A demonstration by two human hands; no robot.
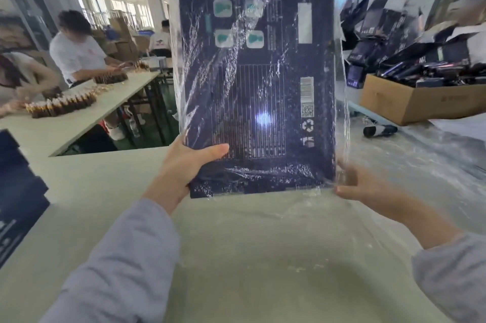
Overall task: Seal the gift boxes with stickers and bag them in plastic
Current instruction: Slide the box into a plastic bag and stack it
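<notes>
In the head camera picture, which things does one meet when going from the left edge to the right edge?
stack of dark boxes → left hand → bagged gift box → right hand → cardboard carton full of dark packages

Pale worktable (105,191), foreground: clear plastic sheeting (420,165) spread over its rt side, stack of dark boxes (18,186) at left edge. Upper left, 2nd table (79,125) w/ rows of small brown bottles (60,104).
</notes>
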